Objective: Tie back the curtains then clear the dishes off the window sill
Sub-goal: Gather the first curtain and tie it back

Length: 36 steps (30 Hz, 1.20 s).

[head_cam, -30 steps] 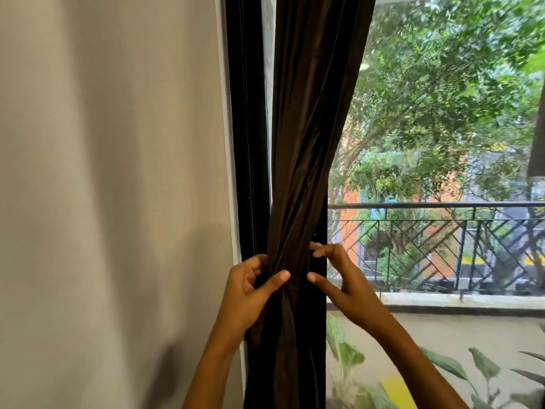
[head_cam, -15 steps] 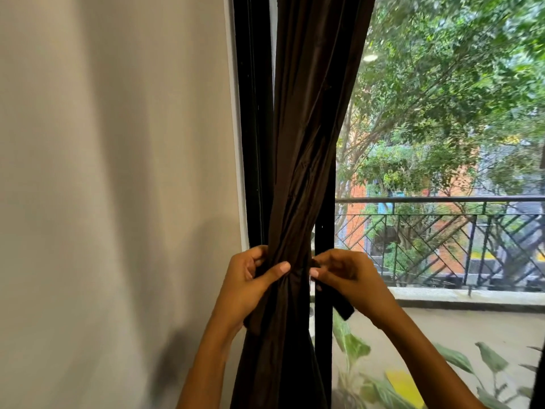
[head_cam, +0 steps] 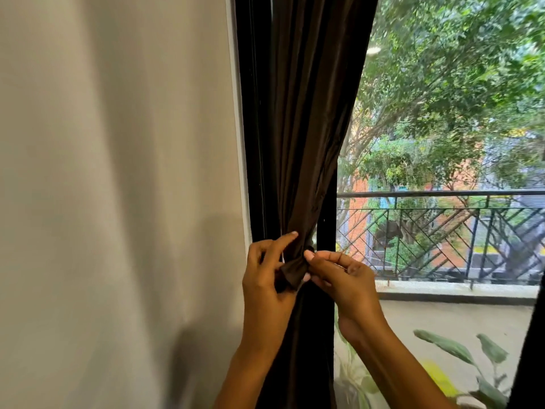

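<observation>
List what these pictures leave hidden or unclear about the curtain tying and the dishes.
- Head view: the dishes and the window sill are not in the frame.
- The fastening of the tie-back band is covered by the left hand and right hand.
- The brown curtain is cut off at the top and bottom edges.
- The second curtain shows only as a dark strip at the right edge.

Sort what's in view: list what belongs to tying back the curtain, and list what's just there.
Belongs to the job:
curtain, gathered into a bunch
tie-back, a dark strip at the bunch
left hand, gripping the tie-back
right hand, pinching its other end

Just there:
wall
railing
trees
plant

No dishes show.
</observation>
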Available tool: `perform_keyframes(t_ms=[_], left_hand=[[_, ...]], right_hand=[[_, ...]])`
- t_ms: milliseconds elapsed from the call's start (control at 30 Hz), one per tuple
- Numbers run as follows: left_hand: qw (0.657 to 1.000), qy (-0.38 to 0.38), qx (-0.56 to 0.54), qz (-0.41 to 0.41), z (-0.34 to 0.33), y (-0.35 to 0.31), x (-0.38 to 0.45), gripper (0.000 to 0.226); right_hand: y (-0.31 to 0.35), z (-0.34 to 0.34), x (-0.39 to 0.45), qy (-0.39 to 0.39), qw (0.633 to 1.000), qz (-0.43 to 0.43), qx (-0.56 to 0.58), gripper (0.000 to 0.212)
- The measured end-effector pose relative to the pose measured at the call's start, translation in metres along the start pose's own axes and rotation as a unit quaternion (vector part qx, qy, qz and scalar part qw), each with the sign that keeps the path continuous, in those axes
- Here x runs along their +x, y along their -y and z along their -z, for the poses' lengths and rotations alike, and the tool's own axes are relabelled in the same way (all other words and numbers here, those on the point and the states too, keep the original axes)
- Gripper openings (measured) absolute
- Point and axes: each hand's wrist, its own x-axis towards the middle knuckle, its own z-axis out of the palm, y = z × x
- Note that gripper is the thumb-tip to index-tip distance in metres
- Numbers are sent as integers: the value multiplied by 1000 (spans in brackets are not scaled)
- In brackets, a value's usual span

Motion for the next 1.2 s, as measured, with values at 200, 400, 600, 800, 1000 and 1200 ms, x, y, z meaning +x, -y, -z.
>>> perform_keyframes(t_ms=[200, 400, 600, 800, 1000, 1200], left_hand=[[999, -12, 22, -27, 7, 2, 7, 23], [924, 19, -250, 289, 18, -5, 22, 13], [907, 64, -265, 322, 19, -4, 29, 13], [990, 28, -75, 119, 14, 9, 24, 13], [995, 39, 42, -77, 0, 6, 10, 17], [986, 11, 119, -118, -12, 16, 13, 14]], right_hand=[[-8, -6, -1, 7, 999, 51, -3, 14], [-20, 1, -17, 90, 932, 260, -234, 21], [-33, 9, -14, 60, 855, 362, -368, 39], [-15, 21, 5, 42, 783, 454, -423, 17], [2, 19, 25, 40, 803, 459, -378, 16], [2, 22, 37, -13, 772, 510, -379, 13]])
